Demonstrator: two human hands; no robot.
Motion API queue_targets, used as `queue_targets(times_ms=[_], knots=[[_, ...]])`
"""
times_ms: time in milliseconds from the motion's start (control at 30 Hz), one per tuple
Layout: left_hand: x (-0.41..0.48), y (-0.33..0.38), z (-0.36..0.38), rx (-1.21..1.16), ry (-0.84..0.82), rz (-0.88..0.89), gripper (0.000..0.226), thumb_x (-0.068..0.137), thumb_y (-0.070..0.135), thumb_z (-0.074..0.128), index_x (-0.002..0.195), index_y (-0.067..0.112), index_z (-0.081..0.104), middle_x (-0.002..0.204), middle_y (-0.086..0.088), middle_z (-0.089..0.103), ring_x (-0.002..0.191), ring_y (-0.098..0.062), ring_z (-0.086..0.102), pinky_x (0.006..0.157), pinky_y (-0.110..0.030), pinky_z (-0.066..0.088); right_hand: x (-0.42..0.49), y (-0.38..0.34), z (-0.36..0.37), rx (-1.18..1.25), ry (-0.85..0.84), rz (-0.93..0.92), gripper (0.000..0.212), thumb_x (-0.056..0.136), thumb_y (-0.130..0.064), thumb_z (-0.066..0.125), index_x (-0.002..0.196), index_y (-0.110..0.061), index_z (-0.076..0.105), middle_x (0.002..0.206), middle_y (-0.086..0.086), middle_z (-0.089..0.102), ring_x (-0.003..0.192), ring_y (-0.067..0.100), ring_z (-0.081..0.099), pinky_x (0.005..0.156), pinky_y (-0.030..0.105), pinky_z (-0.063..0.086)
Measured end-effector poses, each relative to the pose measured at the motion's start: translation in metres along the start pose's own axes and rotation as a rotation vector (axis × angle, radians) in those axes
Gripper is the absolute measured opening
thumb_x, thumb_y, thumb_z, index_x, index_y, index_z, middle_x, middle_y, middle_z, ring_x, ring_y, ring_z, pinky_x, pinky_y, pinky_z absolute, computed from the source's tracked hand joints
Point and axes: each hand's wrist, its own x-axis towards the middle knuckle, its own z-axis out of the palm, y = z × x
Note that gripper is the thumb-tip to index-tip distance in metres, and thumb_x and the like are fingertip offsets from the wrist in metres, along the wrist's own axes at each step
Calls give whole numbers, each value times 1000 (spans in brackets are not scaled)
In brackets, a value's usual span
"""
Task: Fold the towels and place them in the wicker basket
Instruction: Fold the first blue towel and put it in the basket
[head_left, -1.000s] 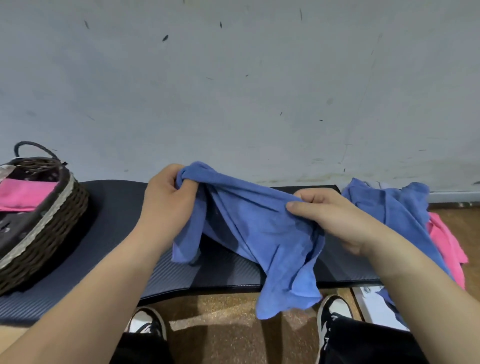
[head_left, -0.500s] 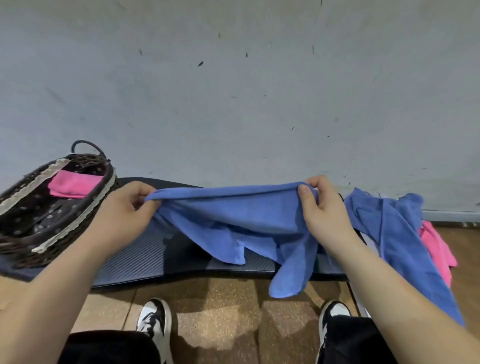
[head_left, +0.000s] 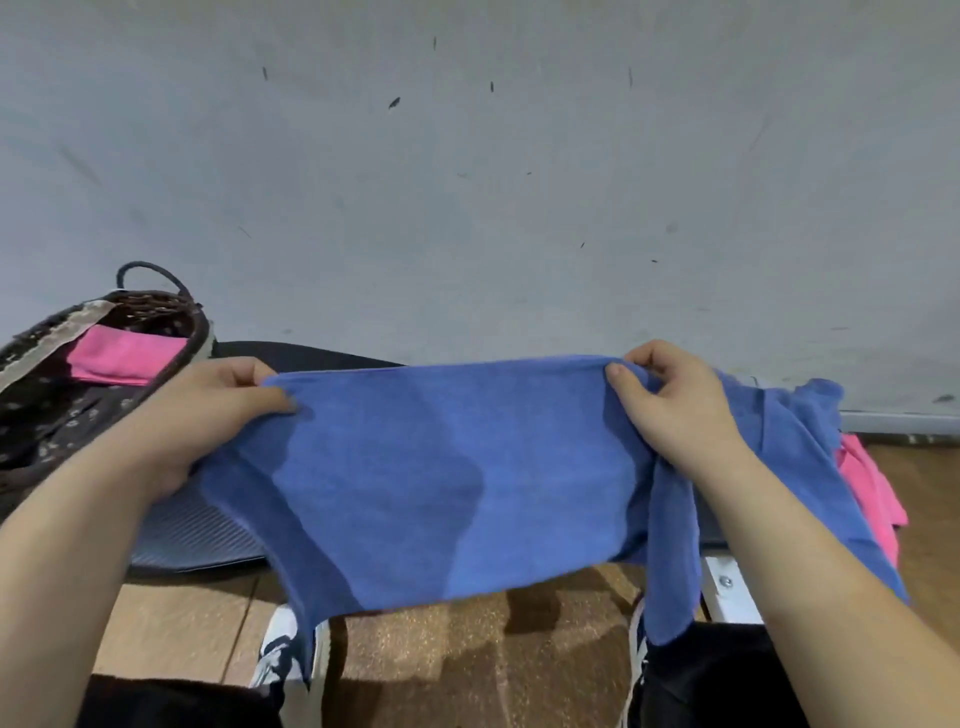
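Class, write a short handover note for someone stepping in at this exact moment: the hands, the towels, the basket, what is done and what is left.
Hands: the left hand pinches the upper left corner of the blue towel; the right hand grips its upper right corner.
The towel hangs spread between them over the dark mat.
The wicker basket stands at the left with one pink towel inside, so that one is done.
Left to do: fold the held towel and put it in the basket, then deal with the heap of blue and pink cloth at the right.
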Motion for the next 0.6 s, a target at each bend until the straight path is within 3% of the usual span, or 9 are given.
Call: queue_targets(times_ms=[133,300,367,433,500,600], knots=[[39,-5,19,405,197,82,7,80,11,65,74,11,66,74,-9,67,70,-24,56,63,-32,41,30,19,36,-189,-88,42,17,92,-36,65,82,-23,60,77,-4,68,77,18,63,71,38,52],[85,0,46,606,333,246,14,80,11,59,82,21,68,81,-2,68,84,-30,62,70,-35,47,60,42,73,-242,-101,169,15,94,-31,63,87,-17,62,80,1,68,82,27,63,73,41,54],[99,-2,57,642,384,278,16,84,16,57,91,25,68,95,-2,67,93,-32,62,75,-41,52,66,51,83,-231,-90,215,14,95,-30,62,89,-17,62,80,0,67,84,28,63,70,39,51],[108,-9,67,719,407,223,28,88,21,59,115,24,65,122,-7,60,110,-36,57,84,-49,53,68,55,87,-205,-78,225,11,96,-28,61,95,-17,64,87,0,69,89,27,65,72,38,50],[110,-18,77,830,323,141,48,90,23,63,137,20,55,146,-11,47,128,-40,46,92,-54,49,68,60,88,-221,-61,237,21,96,-26,61,115,-18,64,109,1,71,106,28,64,89,43,50],[100,-25,87,975,231,181,56,89,24,65,142,21,50,161,-8,32,142,-38,33,97,-53,45,62,58,89,-299,-48,224,42,95,-22,59,136,-18,55,136,5,60,126,31,55,107,47,40]])
